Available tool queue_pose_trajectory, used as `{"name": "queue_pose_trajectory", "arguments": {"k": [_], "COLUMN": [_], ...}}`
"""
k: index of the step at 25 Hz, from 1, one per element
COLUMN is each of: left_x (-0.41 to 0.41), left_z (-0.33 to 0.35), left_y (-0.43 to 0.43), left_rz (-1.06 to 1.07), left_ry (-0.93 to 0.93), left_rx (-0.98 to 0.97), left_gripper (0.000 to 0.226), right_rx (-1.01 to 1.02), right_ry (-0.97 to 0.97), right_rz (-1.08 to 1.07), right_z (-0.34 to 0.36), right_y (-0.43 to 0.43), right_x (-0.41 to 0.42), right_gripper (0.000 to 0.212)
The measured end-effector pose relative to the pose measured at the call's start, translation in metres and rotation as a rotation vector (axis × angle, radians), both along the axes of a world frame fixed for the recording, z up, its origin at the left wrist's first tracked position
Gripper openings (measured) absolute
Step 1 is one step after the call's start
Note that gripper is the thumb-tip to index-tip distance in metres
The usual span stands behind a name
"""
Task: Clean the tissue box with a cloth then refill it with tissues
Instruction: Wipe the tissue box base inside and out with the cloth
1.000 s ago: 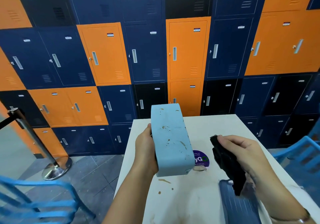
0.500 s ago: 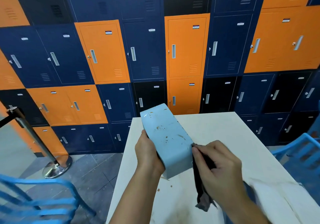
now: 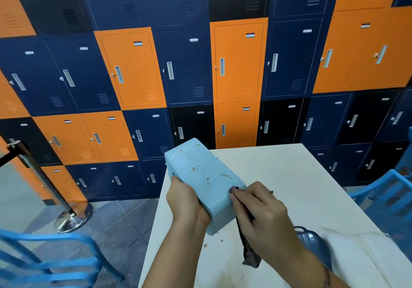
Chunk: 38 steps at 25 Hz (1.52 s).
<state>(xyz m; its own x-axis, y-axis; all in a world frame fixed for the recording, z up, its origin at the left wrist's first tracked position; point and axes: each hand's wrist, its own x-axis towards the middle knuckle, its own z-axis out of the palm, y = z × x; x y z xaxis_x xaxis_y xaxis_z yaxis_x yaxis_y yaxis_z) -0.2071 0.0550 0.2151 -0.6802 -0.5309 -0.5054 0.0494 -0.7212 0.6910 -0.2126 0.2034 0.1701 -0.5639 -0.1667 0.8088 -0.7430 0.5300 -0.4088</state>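
Left hand [image 3: 186,200] gripping tissue box [image 3: 206,180], right hand [image 3: 260,216] pressing cloth [image 3: 250,255]

Locker room, wall of lockers [image 3: 133,69]

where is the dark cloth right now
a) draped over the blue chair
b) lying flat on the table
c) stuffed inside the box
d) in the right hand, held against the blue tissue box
d: the right hand grips the dark cloth and presses it against the near lower edge of the stained blue tissue box, which the left hand holds tilted.
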Motion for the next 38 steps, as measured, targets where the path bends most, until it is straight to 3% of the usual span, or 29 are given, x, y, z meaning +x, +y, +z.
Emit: {"name": "queue_pose_trajectory", "arguments": {"k": [18,21,29,32,35,38], "left_x": [-0.011,-0.010,-0.009,-0.009,-0.012,-0.012], "left_z": [0.029,0.034,0.046,0.048,0.056,0.060], "left_y": [0.004,0.005,0.005,0.001,0.000,0.003], "left_rz": [0.105,0.099,0.130,0.153,0.135,0.138], "left_ry": [0.114,0.159,0.181,0.180,0.191,0.207], "left_rx": [0.116,0.129,0.134,0.129,0.143,0.128], "left_gripper": [0.031,0.031,0.034,0.033,0.032,0.030], "right_rx": [-0.087,-0.018,-0.029,0.085,-0.017,0.016], "right_ry": [-0.068,0.000,-0.041,-0.004,-0.025,0.002], "right_rz": [0.082,0.126,0.133,0.198,0.187,0.233], "right_z": [0.031,0.032,0.051,0.059,0.067,0.069], "right_y": [-0.006,-0.009,-0.005,-0.007,-0.006,-0.008], "right_x": [-0.022,-0.018,-0.026,-0.028,-0.030,-0.026], "right_gripper": [0.007,0.008,0.007,0.010,0.008,0.008]}}
